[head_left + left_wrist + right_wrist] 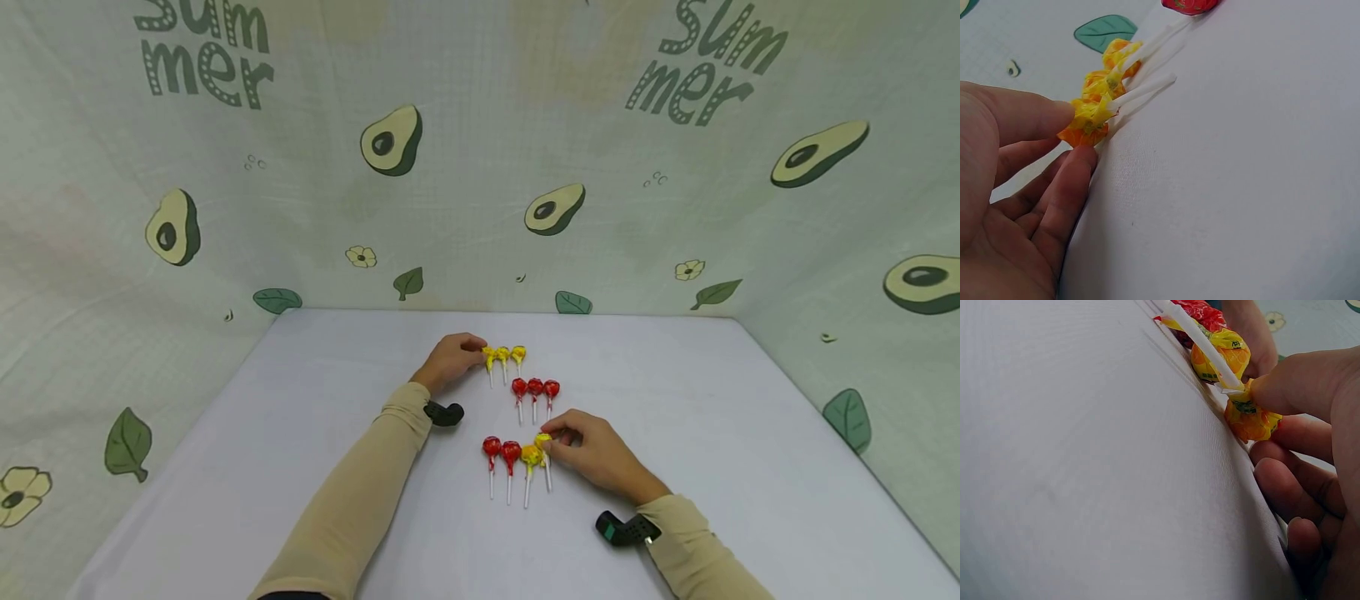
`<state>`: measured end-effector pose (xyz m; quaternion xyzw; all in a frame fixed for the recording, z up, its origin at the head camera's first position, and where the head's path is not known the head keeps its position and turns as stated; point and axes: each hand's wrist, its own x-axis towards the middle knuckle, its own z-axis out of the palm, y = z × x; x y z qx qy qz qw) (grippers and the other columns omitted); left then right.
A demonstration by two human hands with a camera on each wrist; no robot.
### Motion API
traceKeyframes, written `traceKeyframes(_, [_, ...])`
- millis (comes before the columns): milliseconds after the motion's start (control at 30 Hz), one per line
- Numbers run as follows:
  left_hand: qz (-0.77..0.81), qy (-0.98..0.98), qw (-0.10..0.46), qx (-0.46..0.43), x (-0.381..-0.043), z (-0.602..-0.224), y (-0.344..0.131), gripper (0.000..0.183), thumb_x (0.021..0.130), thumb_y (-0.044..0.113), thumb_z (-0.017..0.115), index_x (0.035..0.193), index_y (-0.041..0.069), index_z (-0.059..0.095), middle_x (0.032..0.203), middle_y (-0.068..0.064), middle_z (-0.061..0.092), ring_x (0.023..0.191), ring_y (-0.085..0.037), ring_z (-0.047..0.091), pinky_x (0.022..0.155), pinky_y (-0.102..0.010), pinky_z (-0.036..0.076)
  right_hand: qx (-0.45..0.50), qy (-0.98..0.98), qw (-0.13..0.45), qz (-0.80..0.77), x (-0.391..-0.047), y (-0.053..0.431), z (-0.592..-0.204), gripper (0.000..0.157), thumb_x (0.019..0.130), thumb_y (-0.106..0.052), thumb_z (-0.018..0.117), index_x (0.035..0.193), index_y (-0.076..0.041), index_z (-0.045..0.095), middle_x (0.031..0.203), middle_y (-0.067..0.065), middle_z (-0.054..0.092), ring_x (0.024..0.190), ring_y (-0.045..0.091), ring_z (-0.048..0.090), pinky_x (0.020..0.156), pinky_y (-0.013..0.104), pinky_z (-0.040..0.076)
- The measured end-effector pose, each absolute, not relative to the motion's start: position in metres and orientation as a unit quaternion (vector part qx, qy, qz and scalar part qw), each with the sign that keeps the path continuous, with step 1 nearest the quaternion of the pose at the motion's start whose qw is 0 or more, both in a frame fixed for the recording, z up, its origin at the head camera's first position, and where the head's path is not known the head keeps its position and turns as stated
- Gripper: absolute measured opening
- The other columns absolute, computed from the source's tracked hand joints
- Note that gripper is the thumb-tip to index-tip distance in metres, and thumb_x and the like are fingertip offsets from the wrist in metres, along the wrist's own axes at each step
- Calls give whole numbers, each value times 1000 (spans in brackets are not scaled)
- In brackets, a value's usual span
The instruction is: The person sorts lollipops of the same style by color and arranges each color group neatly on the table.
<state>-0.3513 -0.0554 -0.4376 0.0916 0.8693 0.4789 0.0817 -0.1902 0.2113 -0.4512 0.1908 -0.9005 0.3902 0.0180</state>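
Beige sleeves (358, 492) extend over the worktop (675, 375). Nearer than the red lollipop trio (535, 387), the right hand's grip (596, 450) pinches a yellow lollipop (542, 439) — rightmost of four; beyond that trio, leftward, the left hand's grip (452, 360) pinches another yellow lollipop (1085, 128) — leftmost of three.

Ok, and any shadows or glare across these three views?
Head: light looks fairly even, shadows faint; left wrist: dimmer, with a soft shadow beside the stick of the nearest yellow lollipop; right wrist: shiny highlights on the red lollipop, dark shading under the right hand.
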Motion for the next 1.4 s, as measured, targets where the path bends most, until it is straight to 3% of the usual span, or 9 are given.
traceKeyframes(267, [498,858,93,87,-353,-436,-57,28,96,21,67,122,12,67,109,-3,67,90,-18,63,81,-33,51,188,-902,15,388,-191,213,-453,18,90,-28,76,106,-22,73,87,-9,59,79,11,54,68,26,45])
traceKeyframes(733, [493,864,66,77,-349,-437,-51,22,95,20,69,115,12,70,103,-3,67,88,-18,63,78,-31,52,195,-902,18,386,-192,215,-453,18,90,-29,75,107,-23,72,88,-11,60,79,10,55,68,26,46])
traceKeyframes(1167, [467,883,30,32,-349,-435,-40,24,93,34,73,97,11,68,82,-3,66,73,-17,58,64,-29,46,192,-897,17,399,-189,212,-454,17,90,-27,76,106,-23,73,89,-10,60,80,10,55,68,26,46])
traceKeyframes(1400, [460,886,34,49,-352,-432,-40,25,90,20,73,113,10,68,96,-4,69,80,-17,65,73,-32,51,205,-895,24,395,-190,212,-449,16,91,-25,75,106,-23,73,88,-11,60,79,10,56,69,26,47])
